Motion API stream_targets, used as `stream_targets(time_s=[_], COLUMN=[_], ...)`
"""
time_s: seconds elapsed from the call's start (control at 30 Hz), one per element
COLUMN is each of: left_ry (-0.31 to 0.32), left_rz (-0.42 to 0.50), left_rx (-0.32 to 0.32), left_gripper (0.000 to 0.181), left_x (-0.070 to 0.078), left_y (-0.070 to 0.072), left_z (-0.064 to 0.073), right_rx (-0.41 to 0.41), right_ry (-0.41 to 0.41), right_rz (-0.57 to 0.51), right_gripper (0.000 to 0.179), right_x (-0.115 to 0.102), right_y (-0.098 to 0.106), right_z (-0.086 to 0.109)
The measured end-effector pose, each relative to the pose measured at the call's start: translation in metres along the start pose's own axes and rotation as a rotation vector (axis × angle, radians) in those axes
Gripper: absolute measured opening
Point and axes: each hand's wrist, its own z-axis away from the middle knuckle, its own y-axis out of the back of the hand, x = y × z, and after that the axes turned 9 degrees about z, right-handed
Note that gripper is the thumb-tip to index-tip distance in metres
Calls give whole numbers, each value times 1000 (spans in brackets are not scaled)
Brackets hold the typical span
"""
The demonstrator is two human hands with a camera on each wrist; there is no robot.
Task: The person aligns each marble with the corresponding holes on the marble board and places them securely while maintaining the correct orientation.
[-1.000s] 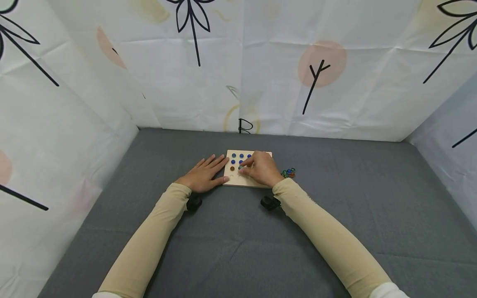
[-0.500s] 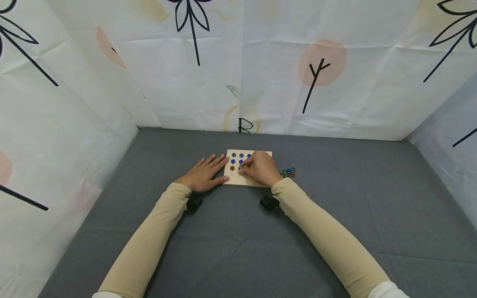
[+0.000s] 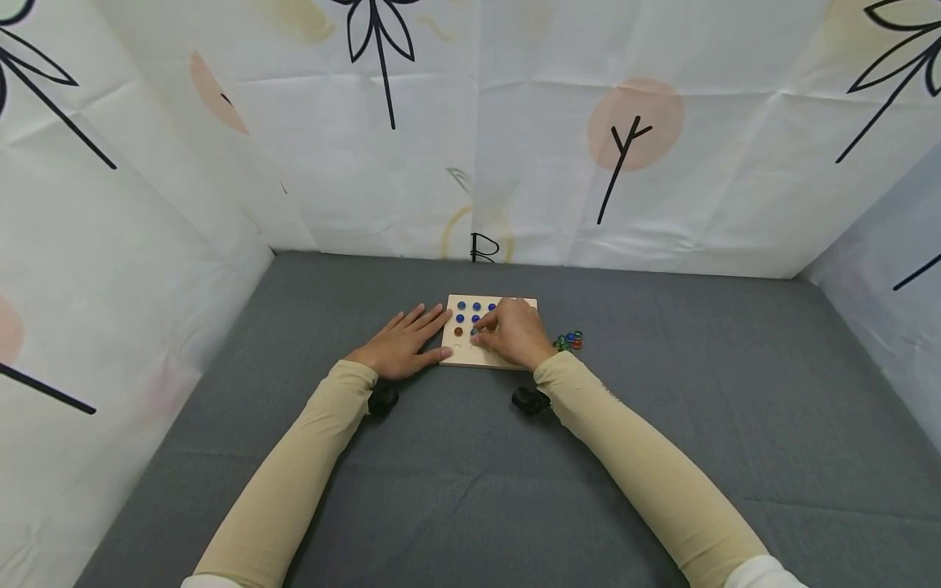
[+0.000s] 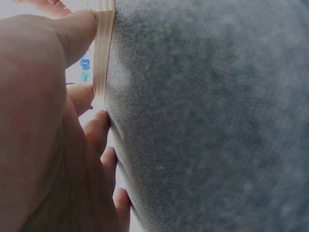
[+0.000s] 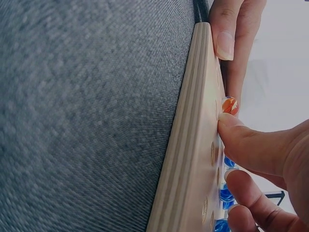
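Observation:
A pale wooden board (image 3: 481, 356) with round hollows lies on the grey cloth, several blue marbles (image 3: 476, 306) in its far rows. An orange marble (image 5: 231, 105) sits at its left side. My left hand (image 3: 399, 347) lies spread out flat, thumb and index fingertip over the board's left edge, the other fingers on the cloth. My right hand (image 3: 518, 333) is over the board and pinches a small bluish marble (image 3: 474, 332) between thumb and index finger, low at a hollow beside the orange one. This hand covers the board's right part, and its thumb hides the marble in the right wrist view.
Several loose marbles (image 3: 569, 340), green, blue and red, lie on the grey cloth (image 3: 470, 490) just right of the board. A white printed curtain (image 3: 529, 180) stands behind and at both sides. Each wrist carries a small black camera (image 3: 531, 400).

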Motion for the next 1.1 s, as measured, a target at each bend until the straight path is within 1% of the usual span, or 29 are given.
stream_targets(time_s=[0.13, 0.23, 0.3, 0.47, 0.67, 0.93, 1.1], left_ry=[-4, -6, -6, -2, 4, -19, -26], left_rz=[11, 15, 15, 18, 7, 23, 25], left_rx=[2, 2, 1, -1, -4, 2, 4], left_gripper=[75, 75, 75, 76, 75, 75, 75], left_x=[-4, -12, -13, -11, -7, 1, 1], left_y=[-2, -6, -7, -6, -4, 1, 2], left_z=[-3, -7, -7, -6, -3, 2, 2], right_rx=[-3, -3, -4, 0, 27, 17, 30], right_ry=[2, 4, 6, 13, 49, 13, 23], right_rz=[-1, 0, -2, -12, -14, -100, -145], right_gripper=[18, 17, 17, 18, 21, 25, 27], right_x=[0, 0, 0, 0, 2, 12, 21], right_y=[0, 0, 0, 2, 8, 19, 28], right_z=[0, 0, 0, 2, 7, 18, 26])
